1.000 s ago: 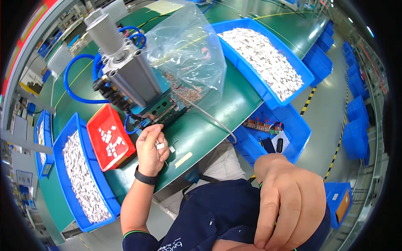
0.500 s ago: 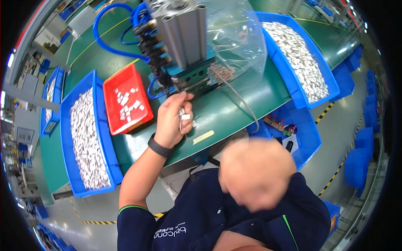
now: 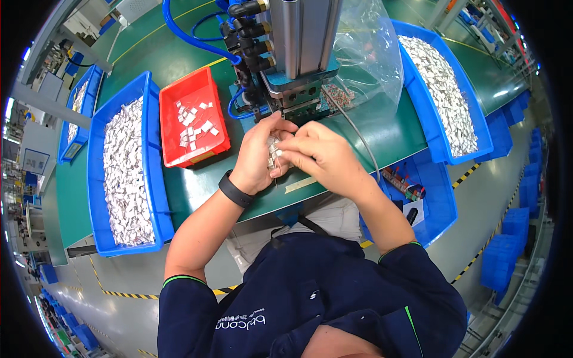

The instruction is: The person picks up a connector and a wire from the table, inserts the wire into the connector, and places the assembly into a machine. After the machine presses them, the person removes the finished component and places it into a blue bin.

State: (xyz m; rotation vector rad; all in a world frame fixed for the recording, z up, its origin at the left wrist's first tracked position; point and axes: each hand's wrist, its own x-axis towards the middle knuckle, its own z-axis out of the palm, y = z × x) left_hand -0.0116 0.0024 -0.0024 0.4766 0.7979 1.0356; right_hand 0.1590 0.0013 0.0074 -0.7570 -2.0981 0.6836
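Now brings the curled right hand (image 3: 328, 157), with any grip unclear, to small white rectangular pieces (image 3: 274, 156) cupped in the half-curled left hand (image 3: 255, 157) for two-handed handling.

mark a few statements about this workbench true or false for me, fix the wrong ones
1. The left hand holds small white pieces. True.
2. The red tray is empty. False: loose white parts lie in the red tray.
3. The right hand rests in the red tray. False: the right hand's fingers are at the left hand.
4. A dark wristband circles the left wrist. True.
5. The clear plastic bag lies left of the red tray. False: the bag is to its right.
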